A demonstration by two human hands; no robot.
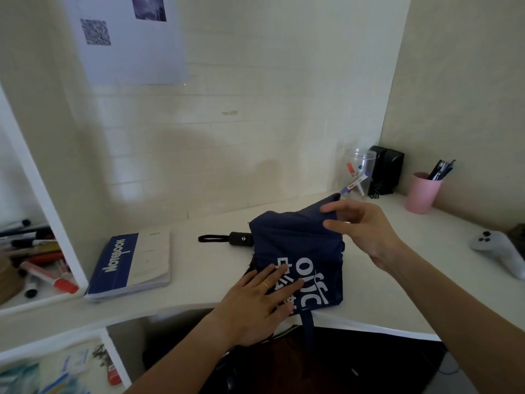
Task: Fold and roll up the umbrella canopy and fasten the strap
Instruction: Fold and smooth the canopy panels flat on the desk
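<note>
A navy umbrella (298, 251) lies collapsed on the white desk (199, 280), near its front edge, with its black handle (241, 239) pointing left and a wrist loop (213, 238) trailing off the handle's end. The canopy (306, 243) is loosely bunched, its white lettering facing up. The left hand (255, 305) lies flat on the near part of the canopy, fingers spread and pressing the fabric onto the desk; it grips nothing, and a gold ring (265, 285) shows on one finger. The right hand (360, 228) pinches a raised fold of the canopy at the far right, thumb and fingers closed on the cloth and lifting it off the desk. The strap (308, 322) hangs loose over the desk's front edge, unfastened. A blue notebook (130, 263) lies to the left of the handle, well apart from it. At the back right stand a clear jar (359, 172) with markers, a black speaker (386, 169) and a pink cup (422, 193) with pens. A white controller (500, 251) rests at the far right.
</note>
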